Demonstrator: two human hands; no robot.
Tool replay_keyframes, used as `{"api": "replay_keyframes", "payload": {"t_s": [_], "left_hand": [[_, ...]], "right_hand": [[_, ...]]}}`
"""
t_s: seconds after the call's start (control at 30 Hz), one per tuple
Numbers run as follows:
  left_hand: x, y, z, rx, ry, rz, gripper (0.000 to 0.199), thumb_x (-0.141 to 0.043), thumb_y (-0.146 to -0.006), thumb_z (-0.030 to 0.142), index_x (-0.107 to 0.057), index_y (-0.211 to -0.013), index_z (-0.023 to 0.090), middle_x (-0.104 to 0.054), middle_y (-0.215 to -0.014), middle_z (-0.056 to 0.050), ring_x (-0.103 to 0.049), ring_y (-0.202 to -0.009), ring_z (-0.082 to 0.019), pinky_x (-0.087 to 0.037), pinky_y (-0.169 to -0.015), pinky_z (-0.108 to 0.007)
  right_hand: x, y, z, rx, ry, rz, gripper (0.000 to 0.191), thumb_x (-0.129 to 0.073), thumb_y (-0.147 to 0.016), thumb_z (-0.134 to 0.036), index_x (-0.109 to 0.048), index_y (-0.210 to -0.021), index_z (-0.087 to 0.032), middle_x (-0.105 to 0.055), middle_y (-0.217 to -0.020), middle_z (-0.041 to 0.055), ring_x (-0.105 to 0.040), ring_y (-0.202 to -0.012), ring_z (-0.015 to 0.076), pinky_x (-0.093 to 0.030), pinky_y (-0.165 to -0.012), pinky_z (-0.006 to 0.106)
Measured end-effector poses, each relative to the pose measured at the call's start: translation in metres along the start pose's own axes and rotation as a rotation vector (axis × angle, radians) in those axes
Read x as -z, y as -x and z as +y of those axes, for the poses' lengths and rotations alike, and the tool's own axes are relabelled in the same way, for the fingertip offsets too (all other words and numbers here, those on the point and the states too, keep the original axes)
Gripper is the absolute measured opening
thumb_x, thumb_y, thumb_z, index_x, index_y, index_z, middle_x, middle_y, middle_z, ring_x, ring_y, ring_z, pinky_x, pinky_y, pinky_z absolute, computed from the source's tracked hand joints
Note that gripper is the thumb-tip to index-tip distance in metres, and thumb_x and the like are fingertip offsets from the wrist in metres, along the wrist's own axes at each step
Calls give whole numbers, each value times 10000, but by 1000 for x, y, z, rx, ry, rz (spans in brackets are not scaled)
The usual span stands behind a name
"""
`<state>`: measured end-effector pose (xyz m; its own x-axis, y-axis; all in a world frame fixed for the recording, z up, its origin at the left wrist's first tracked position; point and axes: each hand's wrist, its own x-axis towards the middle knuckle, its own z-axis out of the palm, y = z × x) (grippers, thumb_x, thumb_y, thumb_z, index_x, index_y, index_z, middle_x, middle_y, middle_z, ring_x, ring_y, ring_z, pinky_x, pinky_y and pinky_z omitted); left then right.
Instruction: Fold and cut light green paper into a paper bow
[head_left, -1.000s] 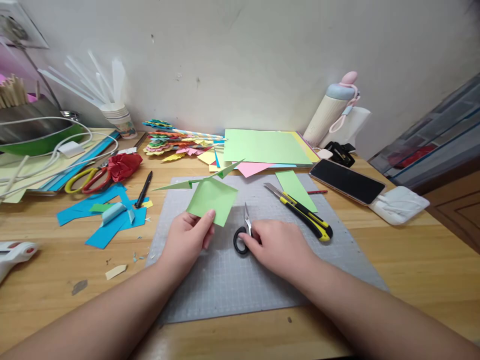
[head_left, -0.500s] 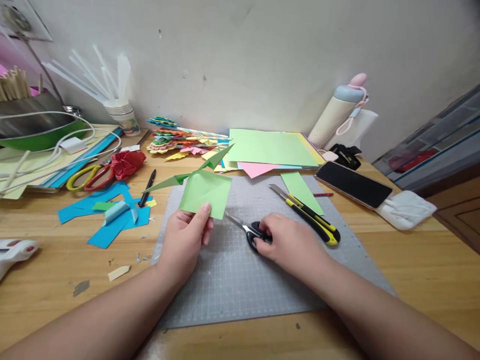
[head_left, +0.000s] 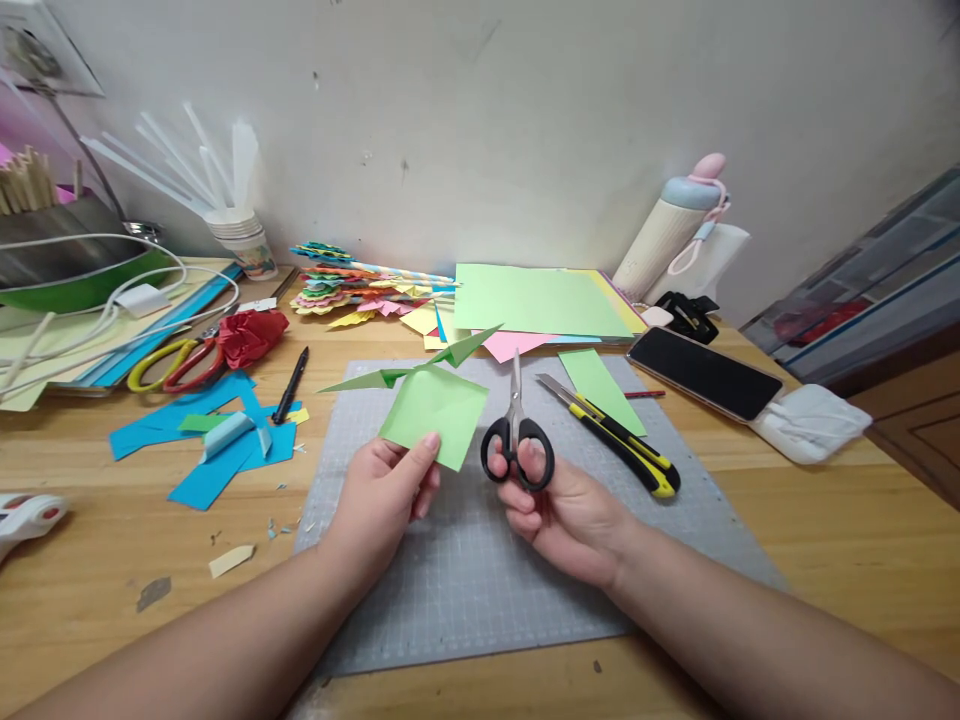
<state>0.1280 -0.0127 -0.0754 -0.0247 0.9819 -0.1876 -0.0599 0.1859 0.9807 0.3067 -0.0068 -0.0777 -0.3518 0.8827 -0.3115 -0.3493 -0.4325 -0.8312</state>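
Observation:
My left hand [head_left: 390,485] pinches the lower edge of a folded green paper [head_left: 437,408], whose pointed flaps spread out behind a flat square part. In my right hand [head_left: 566,515] are black-handled scissors [head_left: 515,440], fingers through the loops, blades closed and pointing up. The scissors stand just right of the green paper without touching it. Both hands are over the grey cutting mat [head_left: 465,600]. A yellow-and-black utility knife [head_left: 622,440] and a green paper strip [head_left: 600,385] lie on the mat to the right.
Blue paper scraps [head_left: 217,440], a black pen [head_left: 291,385] and red-and-yellow scissors [head_left: 180,365] lie left. Behind the mat are stacked paper sheets [head_left: 544,300] and paper flowers [head_left: 352,285]. At right are a phone [head_left: 705,370], a white case [head_left: 814,422] and a bottle [head_left: 664,235].
My right hand has lifted the scissors off the mat and turned them so the blades point up. The green paper has shifted right and slightly down with my left hand.

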Motion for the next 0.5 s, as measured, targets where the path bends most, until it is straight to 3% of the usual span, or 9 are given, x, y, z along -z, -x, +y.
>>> {"api": "replay_keyframes", "payload": {"t_s": [0.13,0.23,0.5], "left_hand": [[-3,3,2,12,-69,-62,405,-649,-747,474,-522,-500,179,-440,-384,39,-336,-335,-62,-238,-363,-208],[-5,5,2,19,-115,-100,400,-651,-748,470,-521,-495,189,-439,-367,35,-344,-339,-73,-243,-363,-211],[-8,9,-1,50,-168,-191,415,-635,-756,481,-518,-486,187,-429,-359,33,-355,-349,-73,-255,-381,-211]], "right_hand": [[-7,6,6,15,-33,27,330,-764,-708,-428,-622,-847,-164,-615,-839,25,-488,-531,60,-315,-395,171],[-9,7,6,81,-25,85,319,-794,-687,-348,-567,-842,-185,-609,-802,-15,-512,-506,59,-304,-388,174],[-5,3,11,113,-22,187,401,-797,-657,-274,-479,-895,-217,-539,-615,-92,-404,-403,39,-265,-375,165]]}}
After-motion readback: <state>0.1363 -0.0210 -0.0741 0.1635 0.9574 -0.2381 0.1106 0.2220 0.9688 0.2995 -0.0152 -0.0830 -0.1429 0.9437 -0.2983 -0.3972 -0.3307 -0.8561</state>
